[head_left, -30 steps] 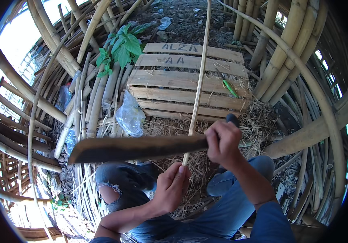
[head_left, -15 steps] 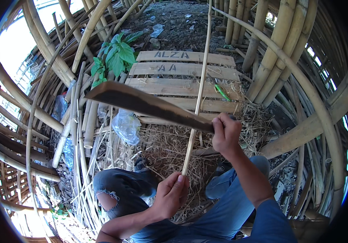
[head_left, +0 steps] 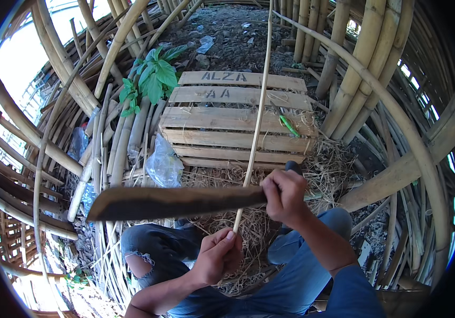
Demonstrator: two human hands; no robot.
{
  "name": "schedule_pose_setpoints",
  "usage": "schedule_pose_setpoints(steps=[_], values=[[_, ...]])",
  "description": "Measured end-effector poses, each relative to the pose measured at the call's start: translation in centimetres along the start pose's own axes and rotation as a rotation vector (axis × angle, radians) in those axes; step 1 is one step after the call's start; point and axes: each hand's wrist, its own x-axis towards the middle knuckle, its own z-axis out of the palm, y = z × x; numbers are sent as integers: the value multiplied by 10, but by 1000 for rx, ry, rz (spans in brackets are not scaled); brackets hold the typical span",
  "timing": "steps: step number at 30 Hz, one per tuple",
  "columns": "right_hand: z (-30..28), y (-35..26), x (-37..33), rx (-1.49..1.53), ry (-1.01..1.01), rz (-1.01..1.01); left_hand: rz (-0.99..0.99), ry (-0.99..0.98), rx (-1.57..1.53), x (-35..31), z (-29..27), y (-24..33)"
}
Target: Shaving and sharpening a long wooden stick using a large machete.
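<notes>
My left hand (head_left: 218,256) is closed round the near end of a long, thin bamboo strip (head_left: 259,114), its thumb laid along the top. From there the strip runs up and away, past the far edge of the view. My right hand (head_left: 284,196) grips the dark handle of a machete (head_left: 179,203). The broad blade points left and lies across the strip a little beyond my left hand, close to it or touching; which of these I cannot tell. Dark and brownish patches cover the blade.
Ahead stands a slatted wooden crate (head_left: 206,123) with a green-handled knife (head_left: 289,126) on top. Thin shavings (head_left: 330,164) litter the ground around it. A clear plastic bag (head_left: 164,163) and a leafy plant (head_left: 157,77) are at its left. Bamboo poles (head_left: 368,58) rise on both sides.
The machete has come nearer to me along the strip, and its blade has swung from slanting to almost level. My left hand has shifted slightly left and down, still holding the strip.
</notes>
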Motion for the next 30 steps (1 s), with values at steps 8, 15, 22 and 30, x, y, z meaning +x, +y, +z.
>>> schedule_pose_setpoints(steps=[8,15,22,30], values=[[-6,15,6,27,7,203,-51,-19,1,-6,1,0],[-5,5,7,3,29,-57,-47,-44,9,-8,-1,0],[-7,15,4,28,80,138,-144,-110,-56,-7,-2,2],[-12,26,9,27,66,142,-168,-166,-116,-11,-4,5]])
